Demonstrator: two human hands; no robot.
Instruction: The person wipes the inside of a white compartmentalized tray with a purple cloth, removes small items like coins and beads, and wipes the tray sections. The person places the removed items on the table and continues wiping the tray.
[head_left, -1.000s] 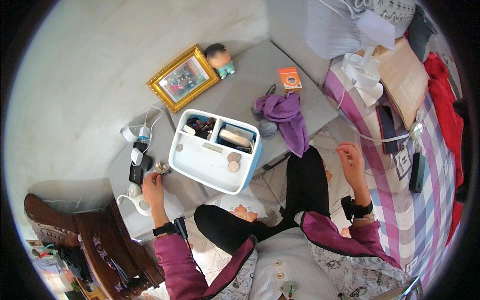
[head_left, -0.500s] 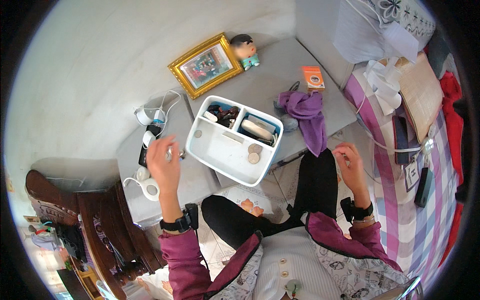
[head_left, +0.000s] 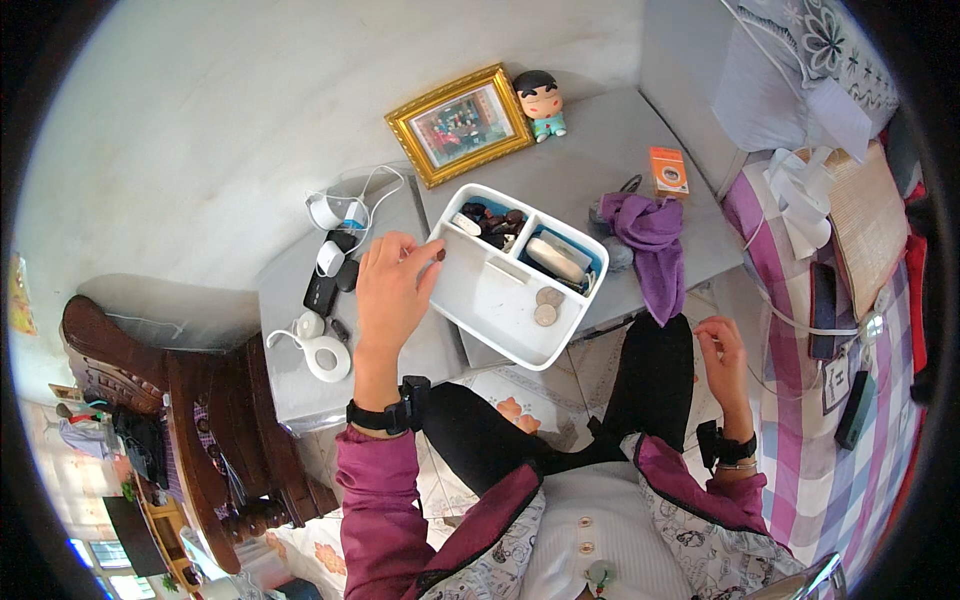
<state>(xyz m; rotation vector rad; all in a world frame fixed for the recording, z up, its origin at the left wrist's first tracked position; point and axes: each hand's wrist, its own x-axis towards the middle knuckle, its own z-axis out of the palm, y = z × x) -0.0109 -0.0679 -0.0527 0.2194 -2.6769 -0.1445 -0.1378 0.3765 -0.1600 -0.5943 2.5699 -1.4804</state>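
Note:
My left hand pinches a small dark brown piece between thumb and fingertip, at the left edge of a white divided box. What kind of piece it is cannot be made out. Two coins lie in the box's wide front compartment. Dark brown pieces and a small white item fill the back-left compartment. A cream oval object sits among other things in the right one. My right hand hovers beside my knee, fingers loosely bent and apart, with nothing visible in it.
The box stands on a grey table. Behind it are a gold picture frame and a toy figure. A purple cloth and orange carton lie right. Chargers and a black power strip lie left; a bed is far right.
My left hand has moved rightward to the box's left edge, and the brown piece now shows in its pinch. The view has shifted; my right hand remains beside my knee.

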